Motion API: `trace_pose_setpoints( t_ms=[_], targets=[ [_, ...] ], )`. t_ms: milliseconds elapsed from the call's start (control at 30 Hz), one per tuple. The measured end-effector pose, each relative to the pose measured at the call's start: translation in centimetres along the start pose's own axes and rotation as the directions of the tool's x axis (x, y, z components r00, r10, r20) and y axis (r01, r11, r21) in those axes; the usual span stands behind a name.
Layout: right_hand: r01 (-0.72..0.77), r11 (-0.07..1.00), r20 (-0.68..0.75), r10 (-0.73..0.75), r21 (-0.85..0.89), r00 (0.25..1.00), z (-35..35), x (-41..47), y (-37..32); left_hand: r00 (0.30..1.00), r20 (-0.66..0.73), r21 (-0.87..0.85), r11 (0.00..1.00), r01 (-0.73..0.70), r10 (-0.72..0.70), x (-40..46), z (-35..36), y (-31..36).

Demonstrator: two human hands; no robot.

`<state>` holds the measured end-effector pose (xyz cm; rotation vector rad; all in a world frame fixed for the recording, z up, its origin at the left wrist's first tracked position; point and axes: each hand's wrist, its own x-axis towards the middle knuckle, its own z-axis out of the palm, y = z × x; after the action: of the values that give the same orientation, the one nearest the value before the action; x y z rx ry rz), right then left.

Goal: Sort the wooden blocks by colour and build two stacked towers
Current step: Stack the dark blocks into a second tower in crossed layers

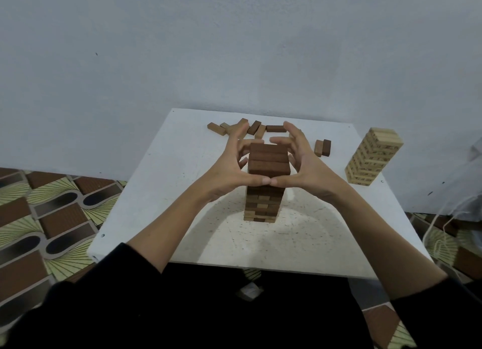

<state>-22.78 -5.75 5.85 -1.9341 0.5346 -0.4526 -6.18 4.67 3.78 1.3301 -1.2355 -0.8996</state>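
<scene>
A tall tower of dark brown blocks (268,159) stands in the middle of the white table (161,192). Some lighter brown blocks show in its lower layers. My left hand (229,171) and my right hand (310,171) cup its top from either side. The thumbs meet on the tower's front face, and the curved fingers wrap round its sides and far edge. A finished tower of pale wooden blocks (373,158) stands at the table's right edge, apart from both hands.
Several loose brown blocks (247,128) lie scattered along the far edge, behind my hands. Two more blocks (323,147) sit between the towers. The table stands against a grey wall, with patterned floor on both sides and white cords (443,226) at the right.
</scene>
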Motion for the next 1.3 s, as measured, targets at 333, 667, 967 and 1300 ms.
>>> trace_pose_setpoints(
  t_ms=[333,667,967,1300],
  targets=[
    [-0.277,0.958,-0.412,0.227,-0.067,0.882,-2.8,3.2,3.3,0.975,-0.154,0.092,0.98,0.178,-0.163,2.2,-2.6,-1.5],
    [-0.475,0.713,-0.356,0.327,-0.515,0.876,-6.3,9.9,9.5,0.957,-0.165,0.494,0.82,0.289,-0.238,7.9,-5.9,-6.3],
    [-0.364,0.574,-0.246,0.275,-0.733,0.929,-5.3,13.5,12.6,0.987,-0.043,0.495,0.855,0.156,-0.155,12.8,-4.3,-7.6],
    [-0.514,0.584,-0.602,0.055,-0.628,0.797,-5.9,13.5,13.4,0.965,0.199,0.672,0.741,-0.005,-0.174,18.0,-0.6,-8.3]
  ],
)
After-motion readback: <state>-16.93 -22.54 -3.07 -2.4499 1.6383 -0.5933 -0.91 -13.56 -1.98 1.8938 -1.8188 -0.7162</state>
